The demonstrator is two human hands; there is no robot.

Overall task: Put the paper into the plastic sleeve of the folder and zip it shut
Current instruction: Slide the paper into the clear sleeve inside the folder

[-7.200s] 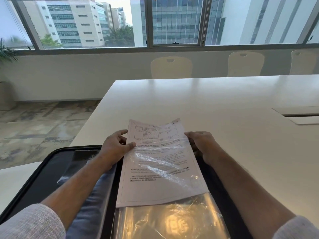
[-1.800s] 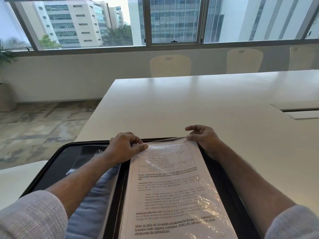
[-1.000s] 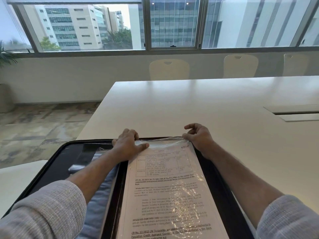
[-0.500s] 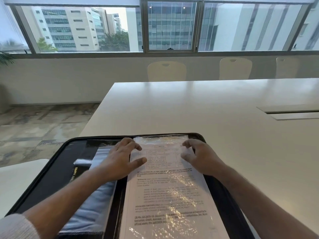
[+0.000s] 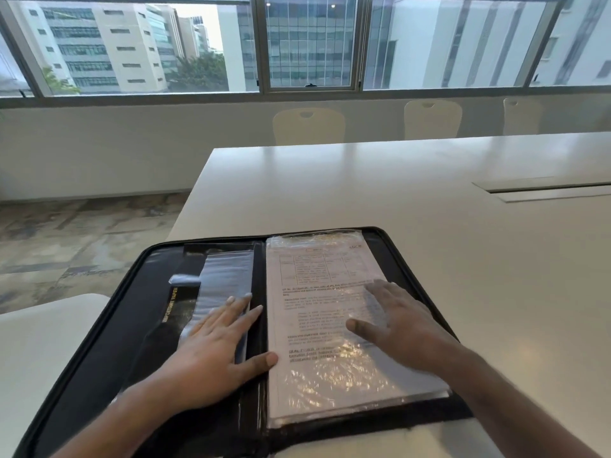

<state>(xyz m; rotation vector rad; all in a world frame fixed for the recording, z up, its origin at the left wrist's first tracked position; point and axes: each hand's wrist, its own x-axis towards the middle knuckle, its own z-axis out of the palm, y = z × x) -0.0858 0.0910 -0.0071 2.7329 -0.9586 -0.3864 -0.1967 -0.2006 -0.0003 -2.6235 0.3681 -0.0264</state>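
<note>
A black zip folder (image 5: 99,342) lies open flat at the table's near left corner. The printed paper (image 5: 314,312) sits inside the clear plastic sleeve (image 5: 330,381) on the folder's right half. My right hand (image 5: 403,328) lies flat on the sleeve over the paper, fingers spread. My left hand (image 5: 215,345) rests flat on the left half, across another clear sleeve (image 5: 224,279), with its thumb touching the paper's left edge. Neither hand grips anything. The folder's zipper runs round its rim, undone.
The white table (image 5: 429,226) stretches ahead and to the right, with a cable hatch (image 5: 542,190) at the right. Its left edge drops to the floor (image 5: 82,233). Cream chairs (image 5: 309,125) stand at the far side under the windows.
The paper slid fully down into the sleeve. Both hands let go of the sleeve's top edge and drew back toward me, now lying flat on the two halves of the folder.
</note>
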